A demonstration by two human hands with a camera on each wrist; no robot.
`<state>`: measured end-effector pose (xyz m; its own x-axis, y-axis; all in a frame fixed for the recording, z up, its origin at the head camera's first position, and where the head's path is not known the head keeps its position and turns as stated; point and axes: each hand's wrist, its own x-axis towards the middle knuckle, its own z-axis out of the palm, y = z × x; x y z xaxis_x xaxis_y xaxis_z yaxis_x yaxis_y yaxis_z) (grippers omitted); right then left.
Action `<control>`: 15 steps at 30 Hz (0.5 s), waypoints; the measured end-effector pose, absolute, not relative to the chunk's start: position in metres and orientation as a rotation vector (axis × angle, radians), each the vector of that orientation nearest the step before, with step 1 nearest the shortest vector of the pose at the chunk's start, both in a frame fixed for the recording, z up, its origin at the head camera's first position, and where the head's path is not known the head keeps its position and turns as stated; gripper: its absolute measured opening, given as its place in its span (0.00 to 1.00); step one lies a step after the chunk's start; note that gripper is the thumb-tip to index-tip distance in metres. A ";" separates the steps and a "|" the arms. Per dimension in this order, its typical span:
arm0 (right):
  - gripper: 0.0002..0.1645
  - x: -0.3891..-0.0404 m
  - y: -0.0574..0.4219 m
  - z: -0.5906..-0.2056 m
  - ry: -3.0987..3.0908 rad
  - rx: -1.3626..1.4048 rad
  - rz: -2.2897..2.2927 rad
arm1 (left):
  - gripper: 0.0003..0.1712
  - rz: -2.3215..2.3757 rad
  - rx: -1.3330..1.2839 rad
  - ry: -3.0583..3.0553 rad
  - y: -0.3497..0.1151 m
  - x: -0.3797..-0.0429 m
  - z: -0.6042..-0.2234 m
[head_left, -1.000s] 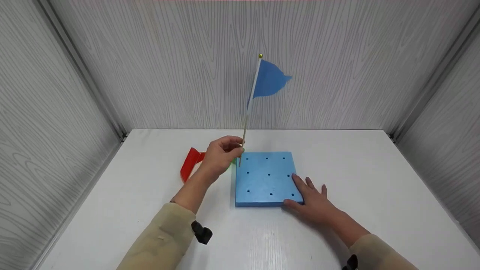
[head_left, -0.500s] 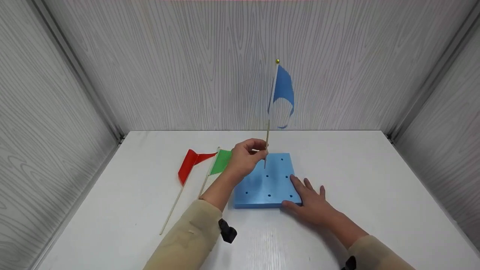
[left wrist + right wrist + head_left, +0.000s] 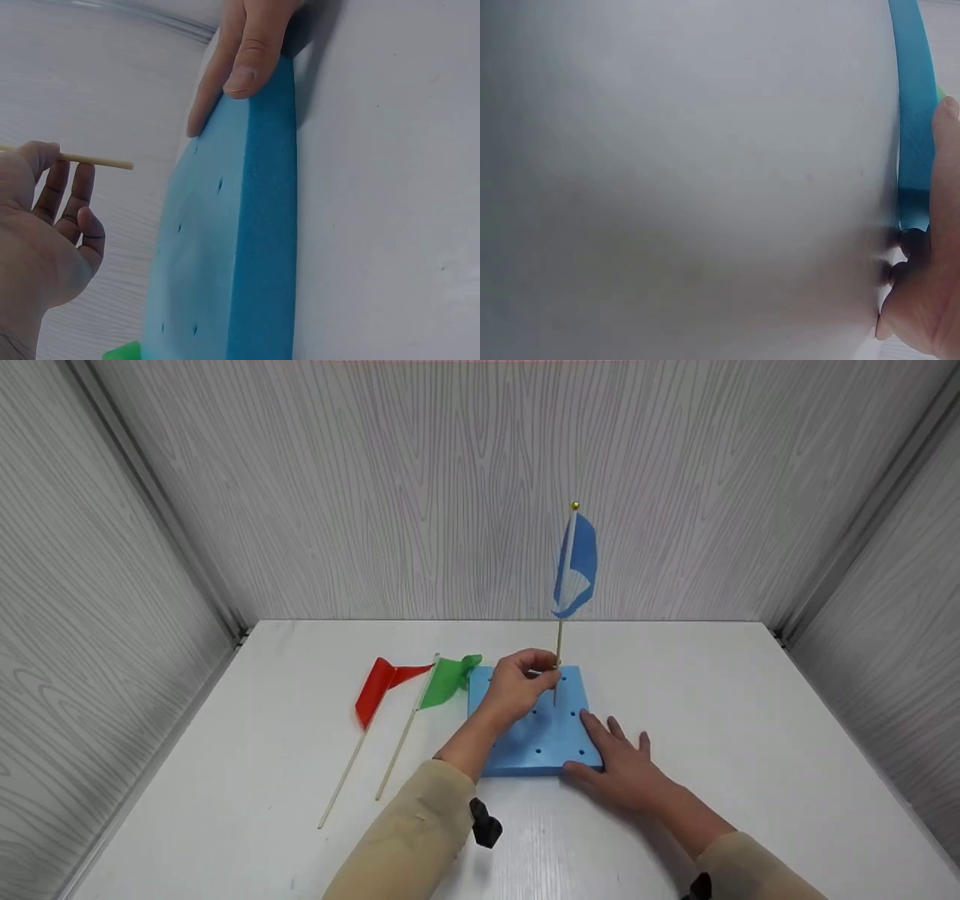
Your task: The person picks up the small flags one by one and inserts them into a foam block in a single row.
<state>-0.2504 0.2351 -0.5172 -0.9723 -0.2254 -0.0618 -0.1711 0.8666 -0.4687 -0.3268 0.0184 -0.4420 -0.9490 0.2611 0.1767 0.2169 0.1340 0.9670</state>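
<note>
In the head view my left hand (image 3: 516,690) pinches the thin wooden stick of a blue flag (image 3: 583,551) between thumb and fingers. The flag stands nearly upright, its gold knob on top. Below it lies a light blue block (image 3: 559,735) with several small holes in its top. The left wrist view shows the lower tip of the stick (image 3: 105,161) apart from the block's surface (image 3: 202,255). My right hand (image 3: 628,769) rests on the block's front right corner, fingers extended along the right side and thumb at the front edge.
A red flag (image 3: 373,694) and a green flag (image 3: 444,682) lie on the white table (image 3: 225,780) left of the block, their sticks slanting toward the front. The green cloth reaches the block's left edge. Grained grey panels (image 3: 420,495) close off the back and both sides.
My left hand has carried the blue flag rightward from the block's far left corner and slightly lower, uncovering the red and green flags. My right hand has stayed at the corner.
</note>
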 end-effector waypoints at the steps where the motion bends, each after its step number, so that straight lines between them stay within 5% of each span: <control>1: 0.64 -0.250 0.235 -0.517 2.920 -0.311 -0.720 | 0.11 1.978 0.497 2.345 0.020 -0.327 -0.444; 15: 0.64 -0.250 0.235 -0.515 2.924 -0.301 -0.726 | 0.11 1.905 0.480 2.374 0.038 -0.334 -0.463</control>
